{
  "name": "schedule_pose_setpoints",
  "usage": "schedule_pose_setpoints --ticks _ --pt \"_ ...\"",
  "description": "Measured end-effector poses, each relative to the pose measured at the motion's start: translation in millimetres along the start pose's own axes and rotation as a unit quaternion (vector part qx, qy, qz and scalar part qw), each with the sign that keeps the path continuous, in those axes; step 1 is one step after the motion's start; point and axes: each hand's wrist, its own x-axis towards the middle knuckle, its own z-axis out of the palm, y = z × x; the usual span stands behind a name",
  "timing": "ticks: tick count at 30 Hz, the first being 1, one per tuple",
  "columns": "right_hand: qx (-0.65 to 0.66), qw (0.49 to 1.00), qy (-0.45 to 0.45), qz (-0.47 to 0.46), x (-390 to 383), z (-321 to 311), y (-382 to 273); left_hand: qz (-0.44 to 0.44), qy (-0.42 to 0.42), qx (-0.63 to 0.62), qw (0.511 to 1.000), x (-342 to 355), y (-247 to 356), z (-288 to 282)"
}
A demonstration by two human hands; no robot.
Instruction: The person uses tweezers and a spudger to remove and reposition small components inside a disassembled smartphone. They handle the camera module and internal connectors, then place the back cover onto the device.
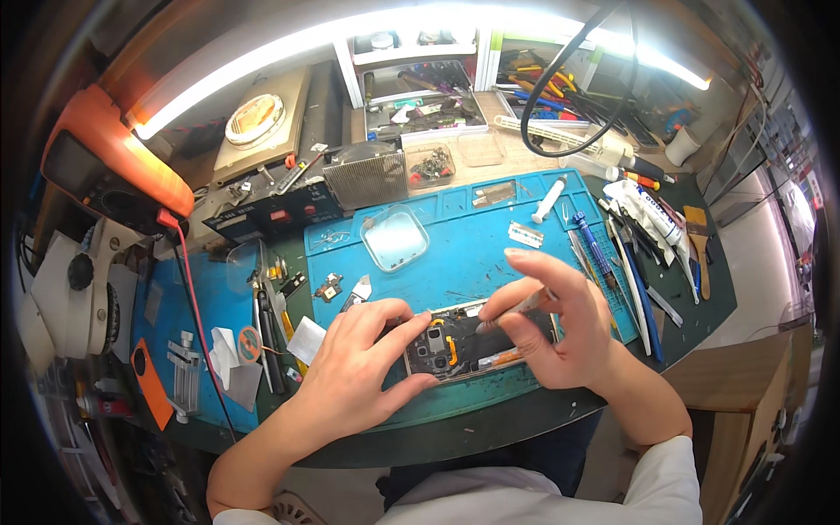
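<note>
An opened smartphone [468,343] lies on the blue work mat, its dark insides, camera block and a yellow-orange strip exposed. My left hand [363,363] steadies the phone's left end, thumb at the near edge and fingers at the far edge. Over its right half, my right hand [560,337] pinches a slim tool [532,302] whose tip points down at the phone's middle. Whether that tool is a screwdriver or tweezers is hard to make out. The right hand hides part of the phone's right end.
Beyond the phone sits a clear plastic dish [395,238]. A razor blade [525,234] and a syringe [549,199] lie at the far right of the mat. Several pens and tools surround a brush [697,245]. An orange multimeter [114,166] stands left, its leads trailing across the mat.
</note>
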Motion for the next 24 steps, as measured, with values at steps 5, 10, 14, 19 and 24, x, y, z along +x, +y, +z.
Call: schedule_pose_setpoints --ticks 5,10,14,19,24 --pt "-0.010 0.999 -0.028 -0.013 -2 3 -1 0.000 -0.002 0.006 1.000 0 2 -2" --pt "-0.006 1.000 -0.027 -0.015 0 5 0 -0.004 -0.005 -0.005 1.000 1 1 -3" --pt "-0.010 0.999 -0.053 -0.011 1 2 0 -0.012 -0.009 -0.010 1.000 1 2 -4" --pt "-0.029 0.994 -0.091 -0.054 10 -1 -7 -0.007 -0.006 -0.005 1.000 1 2 -4" --pt "-0.050 0.985 -0.142 -0.088 14 -5 -10 -0.006 -0.003 -0.004 1.000 1 2 -4"
